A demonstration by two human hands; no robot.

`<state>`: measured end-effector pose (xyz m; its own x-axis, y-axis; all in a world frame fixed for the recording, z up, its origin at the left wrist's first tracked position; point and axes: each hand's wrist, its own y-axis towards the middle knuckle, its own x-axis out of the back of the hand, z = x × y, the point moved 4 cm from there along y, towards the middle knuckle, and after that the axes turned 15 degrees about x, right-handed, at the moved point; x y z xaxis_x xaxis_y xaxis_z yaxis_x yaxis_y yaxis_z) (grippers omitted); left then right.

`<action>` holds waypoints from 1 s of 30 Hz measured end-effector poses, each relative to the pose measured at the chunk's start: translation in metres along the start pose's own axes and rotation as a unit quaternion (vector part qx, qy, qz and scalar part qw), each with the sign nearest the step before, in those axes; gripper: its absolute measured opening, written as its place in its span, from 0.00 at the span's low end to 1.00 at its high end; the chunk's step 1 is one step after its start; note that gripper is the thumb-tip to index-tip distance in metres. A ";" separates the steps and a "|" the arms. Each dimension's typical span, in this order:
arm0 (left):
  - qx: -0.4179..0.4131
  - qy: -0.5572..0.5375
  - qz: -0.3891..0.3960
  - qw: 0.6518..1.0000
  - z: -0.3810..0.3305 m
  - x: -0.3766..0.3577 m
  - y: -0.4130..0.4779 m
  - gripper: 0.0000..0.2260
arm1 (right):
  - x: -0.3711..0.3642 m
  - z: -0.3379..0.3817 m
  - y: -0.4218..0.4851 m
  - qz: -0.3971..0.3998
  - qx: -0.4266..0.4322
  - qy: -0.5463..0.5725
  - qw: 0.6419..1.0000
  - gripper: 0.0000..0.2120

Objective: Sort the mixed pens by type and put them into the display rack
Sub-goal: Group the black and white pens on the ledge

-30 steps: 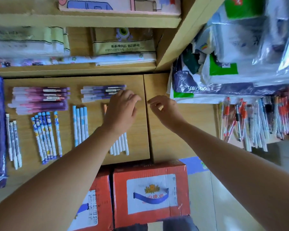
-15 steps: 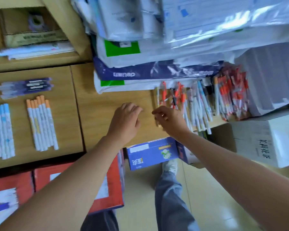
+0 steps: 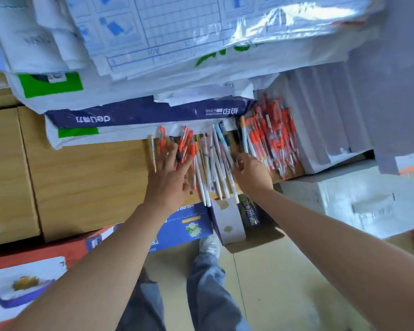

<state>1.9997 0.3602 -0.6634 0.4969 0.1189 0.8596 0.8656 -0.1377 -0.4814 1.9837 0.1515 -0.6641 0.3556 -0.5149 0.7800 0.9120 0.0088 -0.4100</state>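
A heap of mixed pens lies on the wooden shelf, below stacked paper packs. White-barrelled pens fan out in the middle, and red-capped pens pile up to the right. My left hand lies with spread, straight fingers on the red-capped pens at the heap's left edge. A single yellow pen lies just left of that hand. My right hand reaches into the middle of the heap. Its fingertips are curled down among the white pens and hidden. The view is blurred.
Blue-wrapped paper reams and plastic-wrapped sheets overhang the back of the shelf. A white carton stands at the right. A blue box and a red carton sit below the shelf edge. My legs stand on the tiled floor.
The view has swung right, away from the sorted rows of pens. Both hands have moved right onto the mixed heap, the left onto the red-capped pens, the right into the white ones.
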 end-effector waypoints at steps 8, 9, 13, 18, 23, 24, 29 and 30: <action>0.025 -0.018 -0.057 0.998 0.002 0.005 -0.003 0.28 | -0.009 -0.006 0.015 0.001 -0.030 -0.037 0.999 0.15; 0.027 -0.021 -0.068 0.997 0.003 0.006 -0.003 0.27 | -0.011 -0.008 0.017 0.001 -0.031 -0.031 0.999 0.15; 0.061 -0.060 -0.077 0.993 0.009 0.008 0.002 0.21 | -0.012 -0.010 0.021 -0.017 -0.024 -0.004 1.000 0.15; 0.090 -0.079 -0.075 0.990 0.015 0.012 0.009 0.14 | -0.010 -0.009 0.021 -0.031 0.003 0.028 0.999 0.10; 0.101 -0.099 -0.066 0.988 0.017 0.016 0.012 0.12 | -0.008 -0.002 0.018 -0.013 0.049 0.043 0.998 0.06; 0.103 -0.103 -0.062 0.987 0.017 0.017 0.012 0.12 | -0.008 -0.002 0.017 -0.011 0.049 0.039 0.998 0.05; 0.084 -0.132 -0.063 0.986 0.016 0.024 0.018 0.06 | 0.001 -0.006 0.018 -0.080 0.048 0.081 0.992 0.04; 0.077 -0.146 -0.060 0.984 0.013 0.026 0.019 0.03 | 0.003 -0.006 0.018 -0.083 0.058 0.085 0.991 0.04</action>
<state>2.0301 0.3731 -0.6523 0.3669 0.4055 0.8372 0.9072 0.0433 -0.4186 1.9999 0.1454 -0.6719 0.1684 -0.6541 0.7374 0.9761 0.0062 -0.2174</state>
